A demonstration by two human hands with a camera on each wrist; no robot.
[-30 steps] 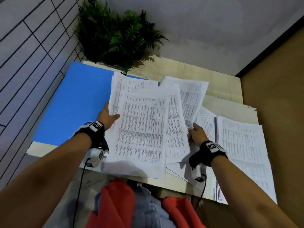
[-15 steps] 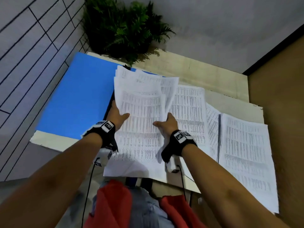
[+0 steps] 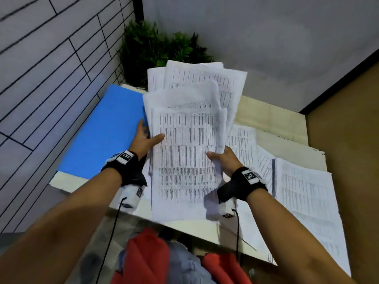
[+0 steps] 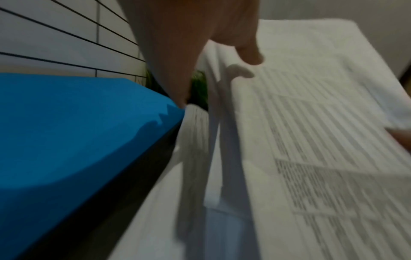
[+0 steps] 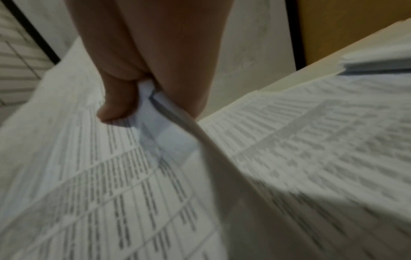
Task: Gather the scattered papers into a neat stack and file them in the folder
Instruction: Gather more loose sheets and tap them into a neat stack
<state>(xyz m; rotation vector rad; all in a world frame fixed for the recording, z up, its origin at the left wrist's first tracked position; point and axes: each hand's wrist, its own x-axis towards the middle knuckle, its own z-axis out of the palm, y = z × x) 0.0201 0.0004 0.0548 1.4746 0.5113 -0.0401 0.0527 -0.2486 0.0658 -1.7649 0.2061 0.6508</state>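
Note:
Both my hands hold up a loose bundle of printed papers (image 3: pixel 188 144) above the table, its sheets fanned and uneven at the top. My left hand (image 3: pixel 143 138) grips the bundle's left edge, thumb on the front sheet. My right hand (image 3: pixel 222 158) pinches the right edge, thumb on top and fingers hidden behind. The left wrist view shows my thumb on the papers (image 4: pixel 311 123); the right wrist view shows my thumb clamping the sheets (image 5: pixel 89 176). The blue folder (image 3: pixel 106 136) lies flat to the left, also seen as a blue folder (image 4: pixel 73 133) beside my left hand.
More printed sheets (image 3: pixel 303 203) lie spread on the pale table (image 3: pixel 272 119) to the right, some hanging over its front edge. A green plant (image 3: pixel 155 50) stands in the back corner. Tiled wall on the left, brown wall on the right.
My right hand slid left to meet the pile, then both hands lifted the gathered sheets off the table and tilted them upright. The camera view tipped upward.

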